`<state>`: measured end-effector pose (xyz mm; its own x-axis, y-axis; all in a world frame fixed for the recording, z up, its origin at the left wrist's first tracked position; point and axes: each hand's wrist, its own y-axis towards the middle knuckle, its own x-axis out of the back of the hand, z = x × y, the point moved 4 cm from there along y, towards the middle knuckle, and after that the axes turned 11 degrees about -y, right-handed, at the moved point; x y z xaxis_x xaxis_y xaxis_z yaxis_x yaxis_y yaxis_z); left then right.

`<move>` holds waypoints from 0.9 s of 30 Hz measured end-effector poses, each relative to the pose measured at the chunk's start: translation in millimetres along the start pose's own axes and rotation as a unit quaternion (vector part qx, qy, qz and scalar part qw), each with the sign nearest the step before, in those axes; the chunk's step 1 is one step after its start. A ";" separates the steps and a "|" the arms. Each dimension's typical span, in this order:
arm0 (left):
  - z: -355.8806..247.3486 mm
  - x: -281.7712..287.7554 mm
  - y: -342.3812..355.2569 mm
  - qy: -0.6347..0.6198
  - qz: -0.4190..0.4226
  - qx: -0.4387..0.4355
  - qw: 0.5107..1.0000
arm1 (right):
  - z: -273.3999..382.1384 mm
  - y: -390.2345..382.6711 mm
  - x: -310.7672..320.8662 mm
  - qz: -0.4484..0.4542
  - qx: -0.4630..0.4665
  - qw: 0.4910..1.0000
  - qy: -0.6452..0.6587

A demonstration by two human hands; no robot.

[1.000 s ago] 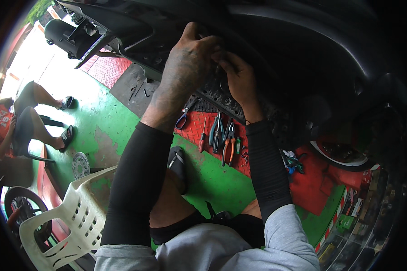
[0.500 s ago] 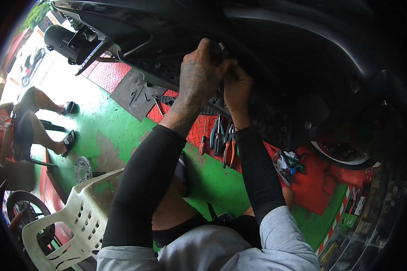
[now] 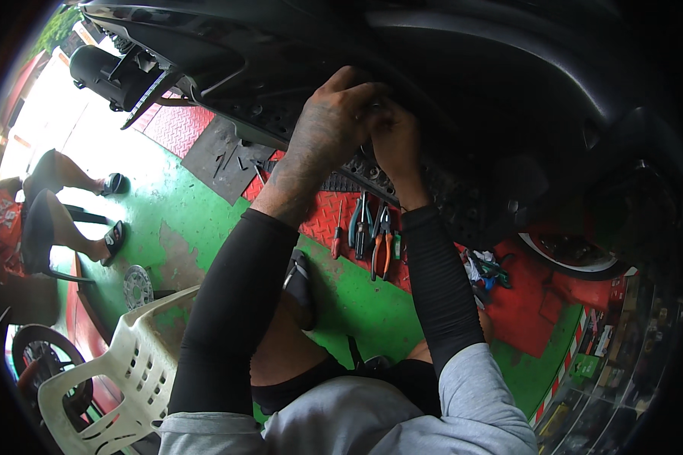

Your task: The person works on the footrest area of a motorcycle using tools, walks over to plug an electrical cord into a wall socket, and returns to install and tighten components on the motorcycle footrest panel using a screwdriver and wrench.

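Observation:
My left hand (image 3: 330, 117) and my right hand (image 3: 396, 144) meet at the dark body panel (image 3: 296, 68) of a scooter or motorcycle. Both sets of fingers are bent and closed, the fingertips of the two hands close together. What they pinch is lost in shadow and behind the fingers. Beneath the hands runs a dark perforated footboard edge (image 3: 372, 182). Below it, on a red tread mat (image 3: 319, 220), lie a red-handled screwdriver (image 3: 337, 244), blue-handled pliers (image 3: 354, 227) and orange-handled pliers (image 3: 382, 250).
To the lower left stands a cream plastic chair (image 3: 129, 371), near a brake disc (image 3: 137, 287). Another person's legs (image 3: 68, 205) show at the far left. Right of my arm lies a pile of small tools and rag (image 3: 489, 269); a wheel (image 3: 573, 254) is beyond it.
My left fingers have shifted slightly right and curled over toward my right hand. A shiny metal bit that showed by the fingers is now hidden. The view has moved a little.

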<state>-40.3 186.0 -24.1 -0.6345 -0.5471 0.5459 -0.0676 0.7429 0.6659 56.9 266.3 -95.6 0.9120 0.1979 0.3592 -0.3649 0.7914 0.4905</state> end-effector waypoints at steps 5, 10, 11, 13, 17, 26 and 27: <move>28.8 2.3 -5.3 -0.331 -0.024 0.185 0.925 | 2.7 -0.5 -2.2 -0.016 0.017 0.996 0.083; 41.8 -2.8 -6.1 -0.438 -0.072 0.178 0.878 | 6.0 -4.7 -6.0 -0.044 0.011 0.996 0.071; 41.6 -5.0 -5.4 -0.452 -0.067 0.176 0.872 | 5.1 -6.8 -5.7 -0.055 0.002 0.997 0.061; 38.5 -8.2 -2.8 -0.467 -0.062 0.172 0.865 | 2.6 -10.5 -4.8 -0.066 -0.007 0.997 0.049; 22.8 -21.6 4.0 -0.336 -0.010 0.202 0.920 | -3.6 -12.3 -6.7 0.054 0.004 0.998 -0.034; -8.3 -2.0 12.5 -0.037 0.028 0.028 0.999 | 3.1 4.8 -7.2 -0.015 0.158 0.981 -0.112; -10.2 -0.8 10.9 -0.039 0.028 0.015 0.999 | 5.0 3.4 -6.8 -0.025 0.165 0.980 -0.111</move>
<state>-32.6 190.6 -12.1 -0.6964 -0.4727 0.5400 -0.0524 0.7839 0.6187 48.6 264.8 -92.4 0.8802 0.0045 0.4746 -0.3957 0.5592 0.7285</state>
